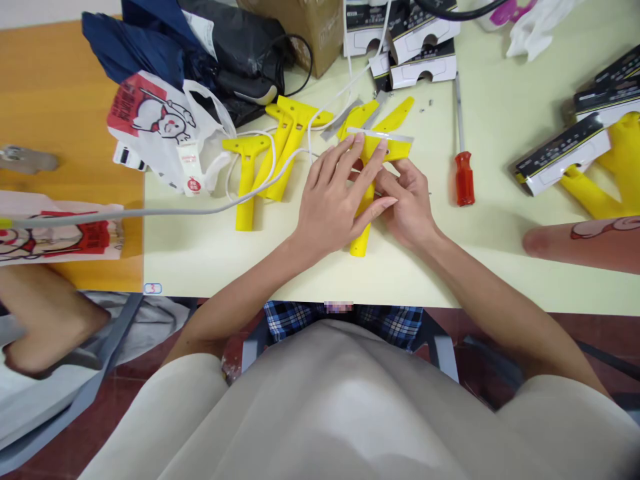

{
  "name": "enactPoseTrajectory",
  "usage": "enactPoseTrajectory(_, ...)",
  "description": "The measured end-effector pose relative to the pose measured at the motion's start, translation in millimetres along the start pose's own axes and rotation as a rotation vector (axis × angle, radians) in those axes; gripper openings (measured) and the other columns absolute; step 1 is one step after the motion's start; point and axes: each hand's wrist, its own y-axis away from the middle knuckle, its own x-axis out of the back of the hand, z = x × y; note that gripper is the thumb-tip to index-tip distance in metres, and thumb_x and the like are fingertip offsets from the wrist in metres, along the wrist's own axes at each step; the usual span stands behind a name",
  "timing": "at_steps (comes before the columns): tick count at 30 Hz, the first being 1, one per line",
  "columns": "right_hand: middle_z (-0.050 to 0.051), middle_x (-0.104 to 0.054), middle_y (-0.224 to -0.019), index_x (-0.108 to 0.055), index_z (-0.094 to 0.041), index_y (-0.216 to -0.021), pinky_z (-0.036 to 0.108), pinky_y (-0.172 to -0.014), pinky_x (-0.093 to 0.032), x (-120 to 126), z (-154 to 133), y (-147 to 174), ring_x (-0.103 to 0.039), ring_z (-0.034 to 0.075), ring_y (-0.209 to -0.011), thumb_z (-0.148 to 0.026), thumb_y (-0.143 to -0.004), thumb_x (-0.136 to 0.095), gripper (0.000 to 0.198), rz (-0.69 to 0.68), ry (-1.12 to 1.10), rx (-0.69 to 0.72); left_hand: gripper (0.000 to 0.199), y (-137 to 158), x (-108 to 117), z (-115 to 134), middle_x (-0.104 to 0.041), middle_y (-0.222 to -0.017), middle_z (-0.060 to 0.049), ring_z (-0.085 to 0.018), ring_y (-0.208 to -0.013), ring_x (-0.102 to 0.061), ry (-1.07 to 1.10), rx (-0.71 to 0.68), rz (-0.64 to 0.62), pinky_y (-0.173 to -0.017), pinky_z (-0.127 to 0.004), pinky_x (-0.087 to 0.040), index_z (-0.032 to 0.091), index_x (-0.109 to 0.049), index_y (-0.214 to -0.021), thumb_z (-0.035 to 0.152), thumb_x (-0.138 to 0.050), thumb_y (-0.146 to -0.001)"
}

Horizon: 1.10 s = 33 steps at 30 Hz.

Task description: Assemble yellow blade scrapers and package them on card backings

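A yellow plastic scraper (363, 227) lies on the pale table (210, 260), handle pointing toward me. My left hand (336, 200) rests flat over its head, fingers spread onto the metal blade strip (395, 137) along the top. My right hand (411, 200) grips the scraper's neck from the right, fingers curled under my left hand. Another yellow scraper part (397, 113) lies just behind.
Three yellow scrapers (265, 160) lie to the left beside a white cable (200, 211) and a printed plastic bag (160, 130). A red-handled screwdriver (463, 175) lies to the right. Boxes (415, 47) stand at the back, more boxes (565, 153) at right. Another person's forearm (585, 241) is at the right.
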Motion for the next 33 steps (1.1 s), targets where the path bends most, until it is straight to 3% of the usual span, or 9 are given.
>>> enactPoseTrajectory(10, 0.008, -0.076, -0.126, -0.064, -0.029, -0.138, 0.039, -0.1, -0.073, 1.3, -10.7, 5.9, -0.077, 0.028, -0.137, -0.082, -0.087, -0.091, 0.079, 0.037, 0.022, 0.06, 0.068, -2.3, 5.7, 6.4, -0.062, -0.181, -0.009, -0.042, -0.18, -0.044, -0.032, -0.017, 0.021, -0.148, -0.064, -0.038, 0.038, -0.067, -0.168, 0.073, -0.071, -0.11)
enactPoseTrajectory(16, 0.007, -0.075, -0.126, -0.071, -0.026, -0.139, 0.039, -0.105, -0.075, 6.6, -10.6, 10.7, -0.073, 0.026, -0.142, -0.082, -0.096, -0.084, 0.072, 0.042, 0.072, 0.073, 0.055, -6.3, 9.8, 9.8, -0.063, -0.18, -0.006, -0.037, -0.182, -0.043, 0.046, 0.004, -0.002, -0.15, -0.063, -0.039, 0.039, -0.065, -0.168, 0.064, -0.057, -0.119)
enactPoseTrajectory(20, 0.008, -0.076, -0.126, -0.071, -0.028, -0.151, 0.04, -0.11, -0.075, 8.1, -7.5, 10.7, -0.074, 0.024, -0.14, -0.083, -0.097, -0.083, 0.078, 0.009, 0.05, 0.102, 0.056, -7.4, 10.7, 10.7, -0.062, -0.181, -0.005, -0.037, -0.183, -0.042, 0.107, 0.021, 0.013, -0.15, -0.066, -0.038, 0.038, -0.063, -0.169, 0.066, -0.052, -0.121)
enactPoseTrajectory(24, 0.006, -0.079, -0.131, -0.074, -0.029, -0.153, 0.037, -0.113, -0.076, 10.0, -1.5, 8.8, -0.077, 0.022, -0.141, -0.088, -0.098, -0.079, 0.08, 0.01, 0.142, 0.151, 0.061, -5.7, 3.1, 0.9, -0.06, -0.181, -0.006, -0.039, -0.183, -0.041, 0.309, 0.053, 0.047, -0.153, -0.062, -0.031, 0.036, -0.068, -0.161, 0.075, -0.061, -0.115)
enactPoseTrajectory(26, 0.004, -0.081, -0.132, -0.078, -0.029, -0.152, 0.038, -0.111, -0.077, 11.3, 2.6, 7.8, -0.079, 0.022, -0.139, -0.088, -0.098, -0.079, 0.08, 0.056, 0.203, 0.181, 0.062, -2.7, -2.1, -1.4, -0.063, -0.176, -0.007, -0.041, -0.182, -0.043, 0.455, 0.114, 0.086, -0.15, -0.06, -0.035, 0.035, -0.07, -0.155, 0.076, -0.072, -0.109)
enactPoseTrajectory(30, -0.002, -0.085, -0.123, -0.086, -0.026, -0.144, 0.042, -0.108, -0.08, 13.1, 9.0, 7.0, -0.083, 0.021, -0.122, -0.081, -0.091, -0.091, 0.077, 0.178, 0.249, 0.248, 0.047, 5.2, -6.2, 14.6, -0.069, -0.162, 0.0, -0.038, -0.178, -0.049, 0.701, 0.266, 0.128, -0.141, -0.059, -0.046, 0.039, -0.066, -0.147, 0.061, -0.08, -0.108)
enactPoseTrajectory(33, -0.005, -0.086, -0.126, -0.09, -0.028, -0.135, 0.041, -0.11, -0.08, 14.4, 9.2, 8.2, -0.084, 0.02, -0.116, -0.079, -0.091, -0.092, 0.067, 0.242, 0.292, 0.287, 0.033, 6.6, -2.5, 34.8, -0.074, -0.153, 0.002, -0.032, -0.173, -0.057, 0.877, 0.356, 0.162, -0.136, -0.052, -0.054, 0.035, -0.064, -0.135, 0.048, -0.081, -0.11)
